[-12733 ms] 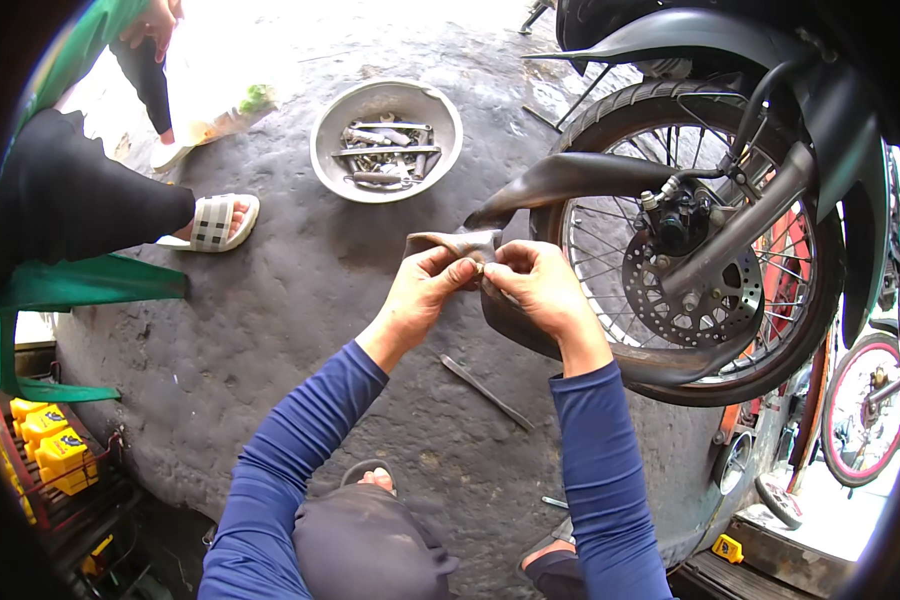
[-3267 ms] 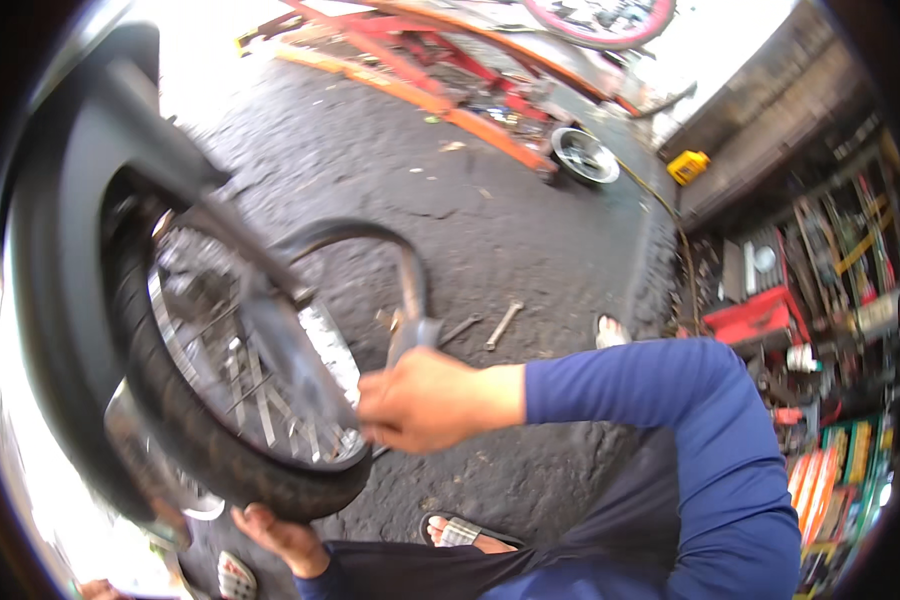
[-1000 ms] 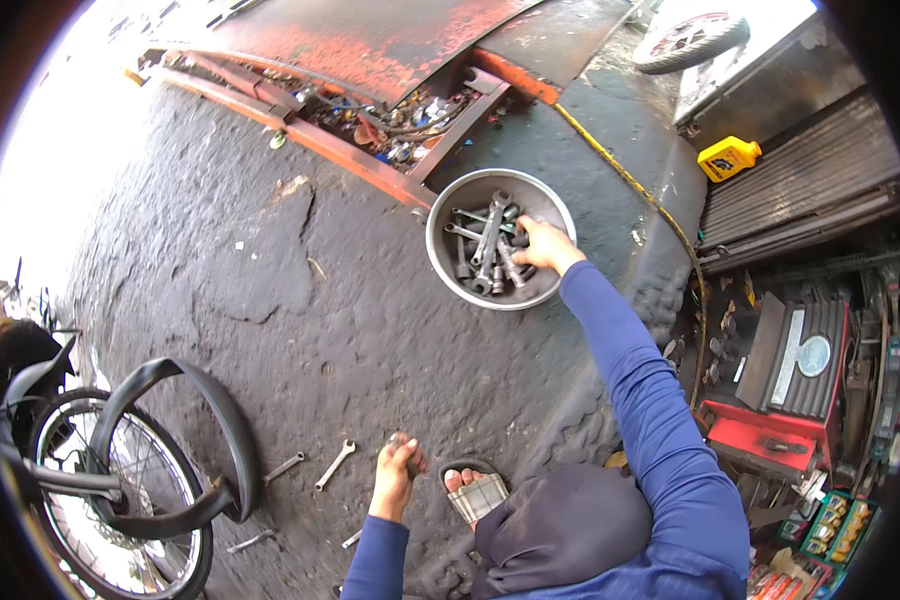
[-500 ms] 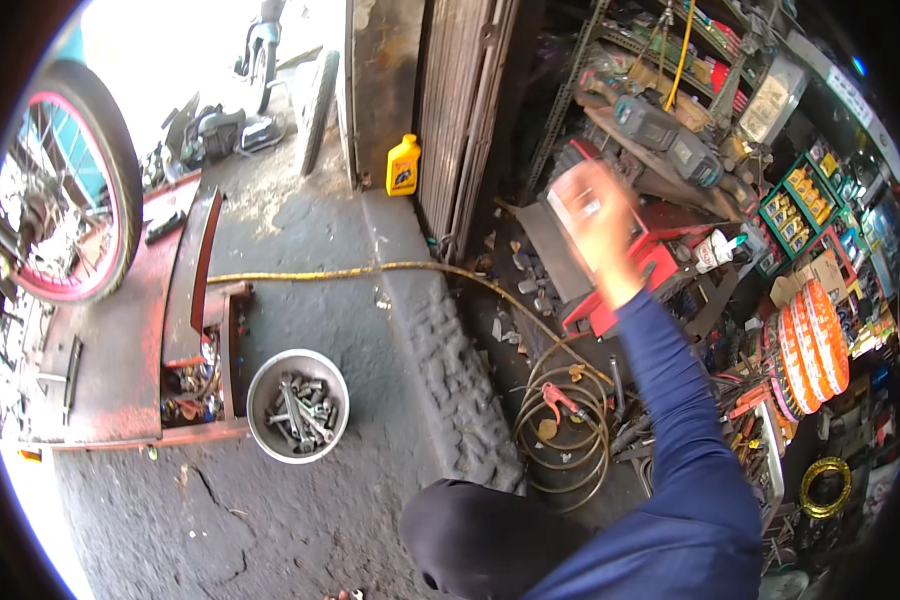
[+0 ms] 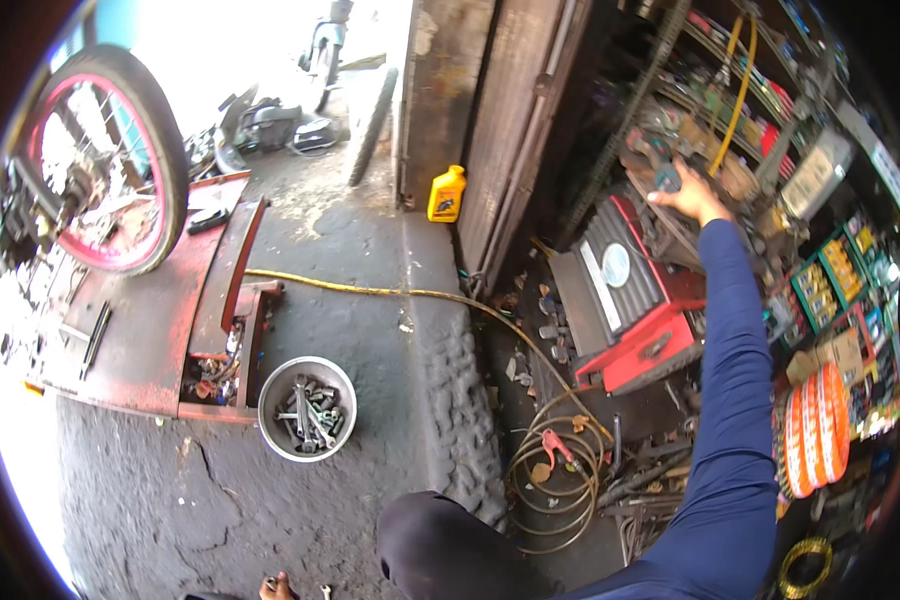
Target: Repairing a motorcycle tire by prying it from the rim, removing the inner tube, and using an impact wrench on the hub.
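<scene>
- I see a cracked, dark concrete floor (image 5: 150, 500); a round metal bowl (image 5: 307, 408) full of wrenches stands on it, just beside a red metal ramp (image 5: 160, 330);
- a yellow hose (image 5: 370, 291) runs across the floor toward the shop;
- a yellow oil bottle (image 5: 447, 194) stands upright by the door;
- inside, a red machine (image 5: 630, 300) rests on the floor, with coiled hose (image 5: 555, 490) and scattered small parts near it.
</scene>
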The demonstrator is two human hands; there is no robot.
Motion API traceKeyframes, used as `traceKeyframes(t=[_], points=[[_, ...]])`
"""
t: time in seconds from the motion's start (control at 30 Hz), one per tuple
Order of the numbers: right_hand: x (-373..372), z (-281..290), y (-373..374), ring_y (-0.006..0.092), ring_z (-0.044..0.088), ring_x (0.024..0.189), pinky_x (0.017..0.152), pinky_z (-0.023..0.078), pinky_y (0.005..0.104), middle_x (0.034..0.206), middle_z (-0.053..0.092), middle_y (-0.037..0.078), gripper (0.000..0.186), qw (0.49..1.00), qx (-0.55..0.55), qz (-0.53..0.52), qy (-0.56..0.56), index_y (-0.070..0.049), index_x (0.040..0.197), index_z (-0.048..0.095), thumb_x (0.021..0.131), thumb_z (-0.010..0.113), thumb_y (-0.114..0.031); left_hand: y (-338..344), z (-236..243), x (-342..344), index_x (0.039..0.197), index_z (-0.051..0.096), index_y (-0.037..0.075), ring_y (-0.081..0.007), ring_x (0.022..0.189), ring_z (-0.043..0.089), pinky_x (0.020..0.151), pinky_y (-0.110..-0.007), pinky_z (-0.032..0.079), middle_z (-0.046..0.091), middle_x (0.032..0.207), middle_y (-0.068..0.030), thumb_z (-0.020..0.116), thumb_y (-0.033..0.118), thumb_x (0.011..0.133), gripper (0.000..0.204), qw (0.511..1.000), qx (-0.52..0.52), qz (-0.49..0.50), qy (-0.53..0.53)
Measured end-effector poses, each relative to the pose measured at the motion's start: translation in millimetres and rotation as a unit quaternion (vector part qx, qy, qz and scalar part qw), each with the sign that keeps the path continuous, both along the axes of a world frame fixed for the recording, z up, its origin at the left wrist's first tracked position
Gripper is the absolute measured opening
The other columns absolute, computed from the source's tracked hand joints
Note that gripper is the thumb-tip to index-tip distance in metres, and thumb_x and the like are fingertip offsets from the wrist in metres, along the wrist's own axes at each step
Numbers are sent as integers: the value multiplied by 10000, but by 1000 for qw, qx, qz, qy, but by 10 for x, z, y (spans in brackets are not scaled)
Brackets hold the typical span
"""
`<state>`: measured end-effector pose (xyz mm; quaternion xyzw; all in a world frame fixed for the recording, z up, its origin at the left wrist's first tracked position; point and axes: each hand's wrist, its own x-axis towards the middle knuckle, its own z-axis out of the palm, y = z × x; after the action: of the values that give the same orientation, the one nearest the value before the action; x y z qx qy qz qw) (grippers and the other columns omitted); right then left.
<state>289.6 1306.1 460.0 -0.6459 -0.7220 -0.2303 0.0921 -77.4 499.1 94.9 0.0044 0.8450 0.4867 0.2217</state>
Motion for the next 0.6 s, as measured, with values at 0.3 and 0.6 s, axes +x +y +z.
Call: traceKeyframes(t=[0.3, 0.6], points=[[-159, 72, 683, 227, 699, 899, 855, 505, 354, 926, 733, 114, 506, 948, -280, 96, 116, -23, 1013, 710, 660, 790, -377, -162, -402, 85, 625, 453, 83, -90, 405, 386, 383, -290, 323, 431, 500, 25, 679, 157, 881, 349, 997, 31, 71, 2], [-282, -43, 1300, 203, 635, 863, 813, 481, 388, 883, 717, 134, 358, 949, -273, 75, 140, 5, 902, 736, 646, 762, -244, -137, -783, 214, 647, 471, 83, -75, 468, 436, 437, -277, 361, 482, 545, 24, 685, 179, 890, 337, 987, 50, 132, -80]])
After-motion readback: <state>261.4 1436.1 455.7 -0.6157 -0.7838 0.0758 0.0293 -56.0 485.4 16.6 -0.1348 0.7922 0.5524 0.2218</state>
